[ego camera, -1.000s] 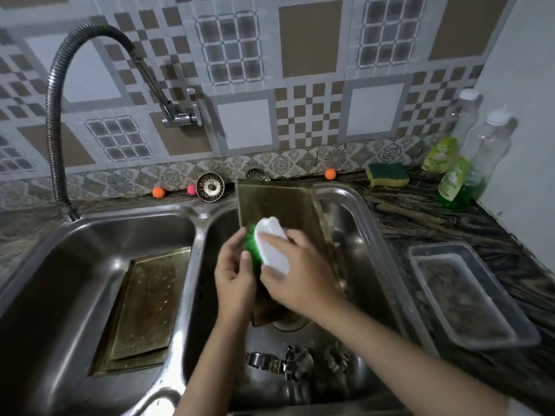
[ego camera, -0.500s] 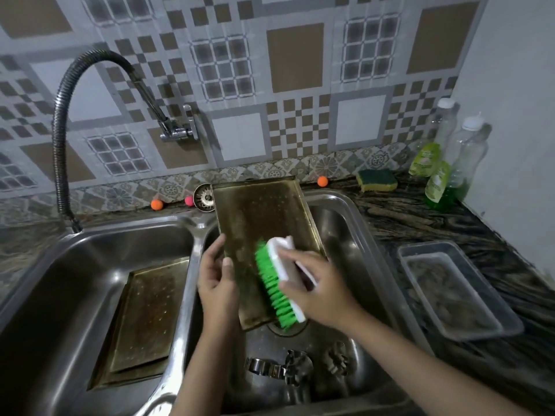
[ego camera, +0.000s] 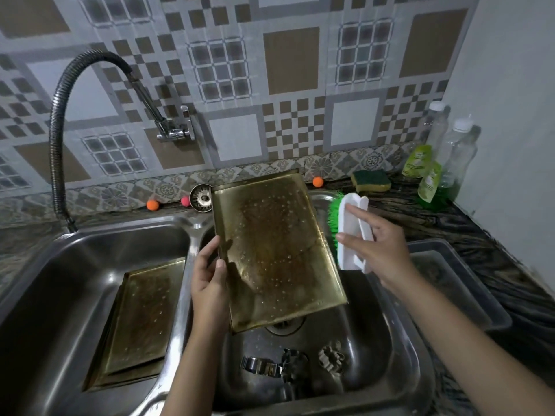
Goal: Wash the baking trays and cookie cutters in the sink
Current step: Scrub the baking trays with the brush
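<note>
Two hands share our work over the right basin of the steel double sink [ego camera: 399, 340]: our left hand [ego camera: 210, 283] pinches the stained, brass-coloured rectangular baking tray [ego camera: 276, 253] by its left edge, tilted above the drain, while our right hand [ego camera: 381, 250] grips a white-handled, green-bristled scrubbing brush [ego camera: 350, 232] just beside it. What look like metal cookie cutters [ego camera: 294, 363] lie below.

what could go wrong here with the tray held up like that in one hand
1. The left hand pinches the wet baking tray by one edge only, so it could slip and drop onto the cookie cutters below.
2. The right hand holds the scrub brush off the tray, over the sink rim, so it may drip on the counter.
</note>
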